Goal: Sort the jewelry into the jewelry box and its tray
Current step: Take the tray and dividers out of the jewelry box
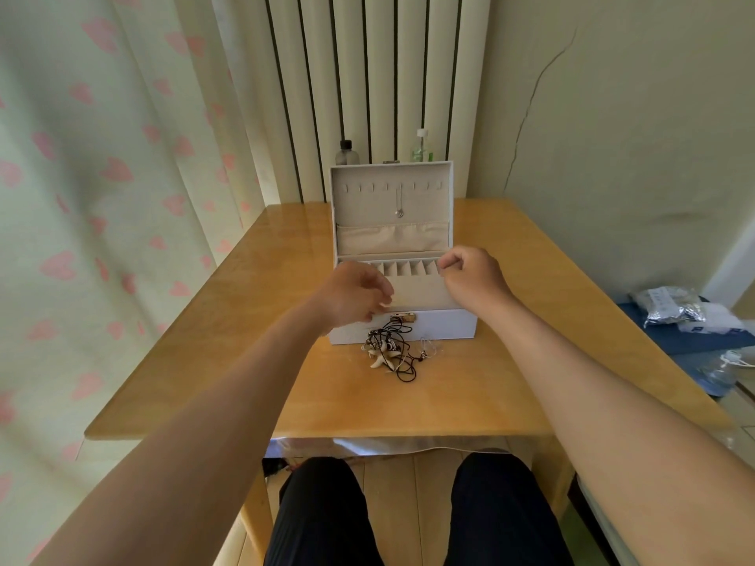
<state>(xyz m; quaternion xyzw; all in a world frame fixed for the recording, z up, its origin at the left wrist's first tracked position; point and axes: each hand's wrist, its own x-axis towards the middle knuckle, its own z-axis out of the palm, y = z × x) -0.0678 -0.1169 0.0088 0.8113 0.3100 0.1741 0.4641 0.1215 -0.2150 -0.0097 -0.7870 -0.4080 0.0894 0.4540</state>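
Note:
A white jewelry box stands open on the wooden table, with a gold clasp on its front. Its raised lid has a row of hooks, one thin necklace hanging from them, and a fabric pocket below. The beige tray with several narrow compartments sits at the top of the box. My left hand grips the tray's left end. Curled fingers of my right hand hold its right end. A tangle of shell and starfish necklaces on black cord lies on the table before the box, with a small clear piece beside it.
Two small bottles stand behind the lid, in front of a radiator. A heart-patterned curtain hangs at the left. Plastic bags lie on a blue surface beyond the table's right edge. My knees are under the near edge of the table.

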